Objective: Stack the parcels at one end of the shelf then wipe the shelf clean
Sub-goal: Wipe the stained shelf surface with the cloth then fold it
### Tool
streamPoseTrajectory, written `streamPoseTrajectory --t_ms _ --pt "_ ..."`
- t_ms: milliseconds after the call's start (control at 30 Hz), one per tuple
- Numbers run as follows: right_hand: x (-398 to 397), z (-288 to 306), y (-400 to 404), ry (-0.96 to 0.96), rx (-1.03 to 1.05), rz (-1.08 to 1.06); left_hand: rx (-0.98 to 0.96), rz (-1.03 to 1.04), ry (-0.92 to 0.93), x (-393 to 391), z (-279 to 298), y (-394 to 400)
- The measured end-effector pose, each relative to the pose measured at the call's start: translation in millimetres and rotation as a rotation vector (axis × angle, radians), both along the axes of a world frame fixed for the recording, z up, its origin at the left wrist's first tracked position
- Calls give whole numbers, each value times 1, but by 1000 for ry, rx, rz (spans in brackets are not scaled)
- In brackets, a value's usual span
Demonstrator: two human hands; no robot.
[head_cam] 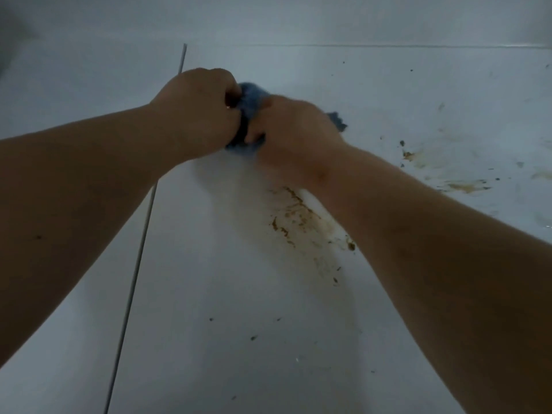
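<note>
A bunched blue cloth [250, 98] sits between both hands over the white shelf [209, 264]. My left hand [194, 112] grips its left side with curled fingers. My right hand [295, 135] holds the right side, and a corner of the cloth pokes out beyond its knuckles. Brown smears [298, 216] mark the shelf just under my right wrist, with more brown stains [466, 183] further right. No parcels show in this view.
A thin grey seam or rod [140, 249] runs from near to far on the left of the shelf. The back edge [358, 45] meets a pale wall. Small dark specks [254, 337] are scattered over the near part of the surface.
</note>
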State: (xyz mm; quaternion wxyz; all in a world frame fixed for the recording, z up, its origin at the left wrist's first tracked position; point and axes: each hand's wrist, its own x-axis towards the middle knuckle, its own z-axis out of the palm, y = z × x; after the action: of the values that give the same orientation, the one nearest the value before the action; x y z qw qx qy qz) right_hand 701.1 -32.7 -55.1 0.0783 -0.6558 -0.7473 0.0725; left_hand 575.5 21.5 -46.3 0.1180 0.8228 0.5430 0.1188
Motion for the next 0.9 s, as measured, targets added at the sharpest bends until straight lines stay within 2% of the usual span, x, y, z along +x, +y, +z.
streamPoseTrajectory --t_ms 100,167,267,400,533,667,900 --pt "1 -2 -10 -61 -30 119 20 2 23 -5 1 -6" --pt "13 3 -14 -72 -41 110 13 -21 26 -8 2 -11" --pt "33 9 -17 -107 -34 -56 12 -63 46 -10 2 -20" --pt "27 9 -26 -28 -34 -208 5 -53 4 -19 -3 -29" --pt "-8 5 -41 22 -55 -105 -2 -30 -14 -25 -5 -38" --pt "-12 1 -64 -33 -30 28 -7 -39 4 -25 -4 -50" --pt "26 9 -79 -67 -75 -285 -15 -117 34 -35 -1 -70"
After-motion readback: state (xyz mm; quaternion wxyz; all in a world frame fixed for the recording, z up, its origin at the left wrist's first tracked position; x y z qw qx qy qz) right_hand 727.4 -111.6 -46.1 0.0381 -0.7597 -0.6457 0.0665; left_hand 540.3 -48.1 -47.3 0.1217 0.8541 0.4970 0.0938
